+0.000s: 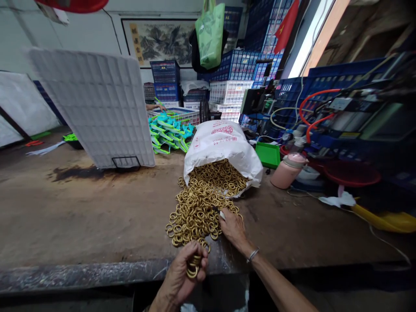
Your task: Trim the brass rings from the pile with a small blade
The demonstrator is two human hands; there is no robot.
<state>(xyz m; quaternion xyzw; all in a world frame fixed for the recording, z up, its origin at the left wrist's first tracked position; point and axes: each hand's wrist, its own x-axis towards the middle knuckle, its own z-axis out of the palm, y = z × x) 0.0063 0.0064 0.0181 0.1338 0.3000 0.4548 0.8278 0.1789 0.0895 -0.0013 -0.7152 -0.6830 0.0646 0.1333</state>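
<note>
Left hand (186,269), lower centre: curled around gold rings (192,272). Right hand (234,229), right of centre: at the ring pile's (195,212) edge; we cannot tell its grip. Pile: mid-frame, on tabletop (97,216). Step, we judge: gathering; any next pick calls for separating loose rings.

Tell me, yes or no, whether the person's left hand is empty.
No, the left hand is curled around several gold-coloured rings.
</note>
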